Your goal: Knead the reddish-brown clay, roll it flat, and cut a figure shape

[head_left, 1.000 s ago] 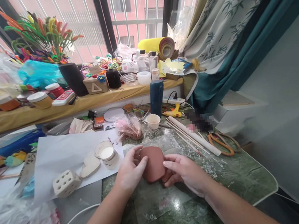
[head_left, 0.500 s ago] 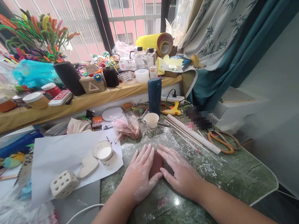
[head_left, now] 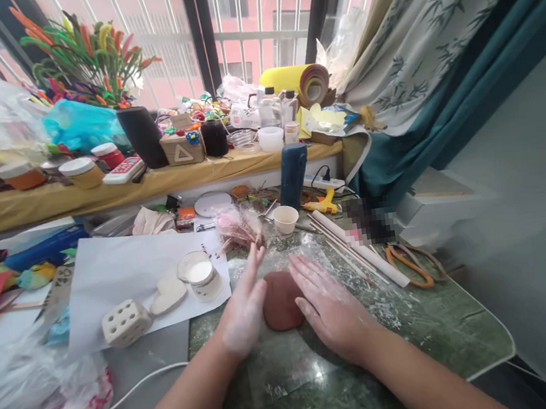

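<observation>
A flattened, rounded slab of reddish-brown clay [head_left: 282,302] lies on a clear plastic sheet [head_left: 275,372] over the green tabletop. My left hand [head_left: 246,305] is held on edge at the slab's left side, its fingers straight and dusted with white powder. On the other side, my right hand [head_left: 326,301] rests with fingers stretched out, its fingertips at the slab's right edge. Neither hand grips anything. Beyond the fingertips sits a plastic bag of brown clay [head_left: 239,229].
A white paper [head_left: 124,257] at left bears a clay die [head_left: 126,322], a heart-shaped piece [head_left: 167,294] and a tub of white powder [head_left: 202,274]. To the right lie a rolling pin [head_left: 367,252], thin sticks, orange-handled scissors [head_left: 412,266] and a yellow glue gun [head_left: 324,203]. A paper cup [head_left: 286,219] stands behind.
My hands have moved apart from over the clay, uncovering most of it. The left hand has turned up on its edge. The whole view has shifted slightly.
</observation>
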Demonstrator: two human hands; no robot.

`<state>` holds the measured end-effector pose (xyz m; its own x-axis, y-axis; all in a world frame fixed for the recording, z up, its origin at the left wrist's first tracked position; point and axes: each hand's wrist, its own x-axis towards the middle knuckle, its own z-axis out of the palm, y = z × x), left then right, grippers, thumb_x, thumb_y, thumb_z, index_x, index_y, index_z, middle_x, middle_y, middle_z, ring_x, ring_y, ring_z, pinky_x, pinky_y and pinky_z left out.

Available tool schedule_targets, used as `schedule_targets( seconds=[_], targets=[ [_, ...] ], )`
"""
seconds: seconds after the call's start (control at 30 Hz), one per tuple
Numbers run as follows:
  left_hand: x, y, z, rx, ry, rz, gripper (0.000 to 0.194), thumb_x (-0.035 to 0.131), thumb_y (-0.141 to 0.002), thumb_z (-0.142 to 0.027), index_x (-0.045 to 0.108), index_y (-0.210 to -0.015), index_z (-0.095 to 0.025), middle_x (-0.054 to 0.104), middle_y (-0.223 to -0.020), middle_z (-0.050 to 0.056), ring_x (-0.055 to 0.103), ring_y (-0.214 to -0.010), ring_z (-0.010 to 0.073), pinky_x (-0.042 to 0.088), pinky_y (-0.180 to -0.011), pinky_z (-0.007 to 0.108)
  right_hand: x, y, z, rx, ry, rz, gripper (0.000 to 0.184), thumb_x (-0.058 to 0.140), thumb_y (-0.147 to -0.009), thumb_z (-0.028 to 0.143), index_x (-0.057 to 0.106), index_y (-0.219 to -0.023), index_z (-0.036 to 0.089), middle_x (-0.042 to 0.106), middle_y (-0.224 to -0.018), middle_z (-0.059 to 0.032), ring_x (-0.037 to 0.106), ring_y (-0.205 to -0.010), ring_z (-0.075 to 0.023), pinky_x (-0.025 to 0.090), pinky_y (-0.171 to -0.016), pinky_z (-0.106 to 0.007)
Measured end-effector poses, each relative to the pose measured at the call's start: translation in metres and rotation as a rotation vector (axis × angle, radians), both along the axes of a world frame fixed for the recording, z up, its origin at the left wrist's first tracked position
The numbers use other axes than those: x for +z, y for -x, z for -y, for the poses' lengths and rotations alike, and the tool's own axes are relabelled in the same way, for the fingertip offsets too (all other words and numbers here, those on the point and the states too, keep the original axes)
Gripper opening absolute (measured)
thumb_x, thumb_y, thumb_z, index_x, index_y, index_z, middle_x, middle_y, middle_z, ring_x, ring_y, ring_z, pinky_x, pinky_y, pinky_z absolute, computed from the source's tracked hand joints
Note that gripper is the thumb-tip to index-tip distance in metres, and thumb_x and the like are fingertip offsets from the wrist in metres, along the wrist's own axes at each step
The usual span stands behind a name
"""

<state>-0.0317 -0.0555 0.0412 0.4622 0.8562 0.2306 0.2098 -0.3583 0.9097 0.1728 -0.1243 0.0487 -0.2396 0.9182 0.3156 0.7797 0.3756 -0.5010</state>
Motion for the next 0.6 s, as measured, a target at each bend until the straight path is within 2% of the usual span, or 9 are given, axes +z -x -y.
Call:
schedule_targets(
  seconds=[0.07, 0.13, 0.2, 0.33, 0.4, 0.5, 0.6],
  targets=[
    [-0.001, -0.001, -0.004, 0.118, 0.056, 0.282, 0.064, 0.029, -0.105, -0.053, 0.019, -0.161, -0.024, 0.039, -0.160, 0.010, 0.029, -0.152, 0.0258, 0.018, -0.126, 0.048, 0.009, 0.016, -0.002, 0.022, -0.002, 0.025, 0.071, 0.047, -0.101, 0.037, 0.014, -0.162, 0.021, 0.018, -0.168, -0.0092, 0.016, -0.155, -0.0320, 0.022, -0.124, -0.058],
    [-0.004, -0.003, -0.009, 0.177, 0.097, 0.421, 0.067, 0.030, -0.103, -0.060, 0.029, -0.157, -0.022, 0.048, -0.155, 0.012, 0.034, -0.149, 0.0264, 0.021, -0.125, 0.047, 0.010, 0.035, -0.005, 0.031, 0.063, 0.043, 0.083, 0.055, -0.096, 0.047, 0.016, -0.162, 0.014, 0.017, -0.167, -0.0150, 0.015, -0.154, -0.0375, 0.020, -0.123, -0.061],
    [-0.012, -0.005, -0.012, 0.190, 0.149, 0.435, 0.071, 0.032, -0.100, -0.066, 0.029, -0.156, -0.022, 0.052, -0.152, 0.012, 0.036, -0.149, 0.0263, 0.022, -0.125, 0.046, 0.005, 0.050, -0.006, 0.065, 0.139, 0.066, 0.089, 0.059, -0.092, 0.052, 0.021, -0.160, 0.009, 0.022, -0.165, -0.0204, 0.019, -0.152, -0.0414, 0.019, -0.122, -0.064],
    [-0.030, -0.005, -0.017, 0.175, 0.188, 0.383, 0.076, 0.033, -0.099, -0.067, 0.017, -0.160, -0.024, 0.048, -0.154, 0.011, 0.032, -0.150, 0.0240, 0.020, -0.125, 0.045, -0.004, 0.063, -0.011, 0.014, 0.203, 0.111, 0.088, 0.056, -0.094, 0.053, 0.023, -0.159, 0.003, 0.018, -0.165, -0.0229, 0.014, -0.153, -0.0414, 0.016, -0.123, -0.063],
    [-0.035, -0.005, -0.019, 0.175, 0.197, 0.382, 0.076, 0.033, -0.099, -0.067, 0.019, -0.159, -0.024, 0.048, -0.154, 0.011, 0.032, -0.150, 0.0239, 0.018, -0.125, 0.044, -0.005, 0.065, -0.013, 0.010, 0.224, 0.139, 0.086, 0.057, -0.093, 0.051, 0.027, -0.157, 0.000, 0.021, -0.163, -0.0247, 0.016, -0.153, -0.0416, 0.015, -0.124, -0.062],
    [-0.037, -0.005, -0.020, 0.171, 0.219, 0.384, 0.073, 0.034, -0.099, -0.066, 0.027, -0.157, -0.023, 0.052, -0.151, 0.013, 0.036, -0.148, 0.0252, 0.018, -0.125, 0.046, -0.007, 0.069, -0.015, 0.012, 0.238, 0.165, 0.084, 0.059, -0.092, 0.047, 0.029, -0.156, 0.001, 0.023, -0.163, -0.0243, 0.015, -0.154, -0.0400, 0.013, -0.125, -0.060],
    [-0.031, -0.004, -0.019, 0.154, 0.207, 0.346, 0.067, 0.035, -0.100, -0.064, 0.035, -0.153, -0.023, 0.055, -0.148, 0.013, 0.040, -0.146, 0.0262, 0.021, -0.124, 0.047, -0.005, 0.066, -0.016, 0.070, 0.235, 0.172, 0.082, 0.058, -0.093, 0.047, 0.030, -0.156, 0.002, 0.024, -0.164, -0.0230, 0.016, -0.154, -0.0382, 0.011, -0.125, -0.058]
  ],
)
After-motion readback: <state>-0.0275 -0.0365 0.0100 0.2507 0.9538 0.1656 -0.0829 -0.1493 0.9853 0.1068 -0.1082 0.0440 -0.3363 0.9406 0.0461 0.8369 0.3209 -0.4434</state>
